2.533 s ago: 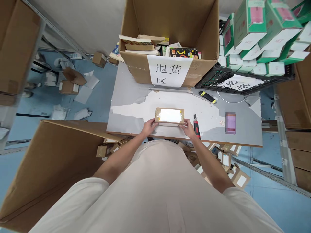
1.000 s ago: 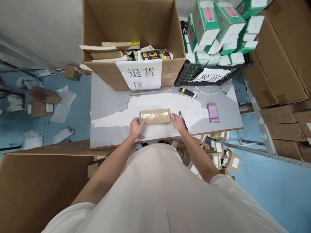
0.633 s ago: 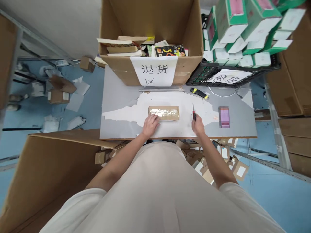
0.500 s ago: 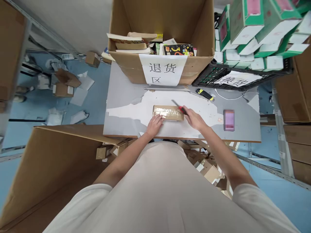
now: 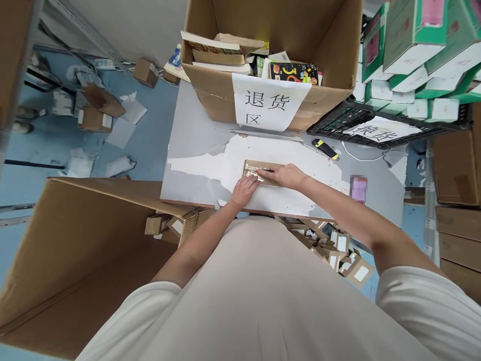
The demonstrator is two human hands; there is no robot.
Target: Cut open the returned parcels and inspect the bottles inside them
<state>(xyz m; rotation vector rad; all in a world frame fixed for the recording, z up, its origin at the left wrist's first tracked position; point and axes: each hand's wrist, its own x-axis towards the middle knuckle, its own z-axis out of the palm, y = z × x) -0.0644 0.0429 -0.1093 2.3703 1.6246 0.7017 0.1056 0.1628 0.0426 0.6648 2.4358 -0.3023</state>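
A small cardboard box [image 5: 276, 181], its top covered with shiny tape, lies flat on the table. My left hand [image 5: 245, 191] rests on its near left part, fingers stretched over the tape. My right hand [image 5: 287, 176] is above the box's right half, closed around a red-and-black knife [image 5: 267, 171]. Most of the knife is hidden by the fingers, and its tip reaches toward the taped left end, close to my left fingertips. Whether the blade is in the tape, I cannot tell.
Behind stands a large carton [image 5: 210, 95] of books with a paper sign. Right of it, a black crate [image 5: 334, 120] carries green-white boxes [image 5: 413, 40]. A black-yellow cutter [image 5: 325, 149] and a blurred purple item [image 5: 358, 189] lie on the table [image 5: 188, 125]. A big open carton [image 5: 93, 240] stands at left.
My right hand has moved left over the box, bringing the knife down to its taped top. My left hand stays on the box. The whole view has shifted slightly.
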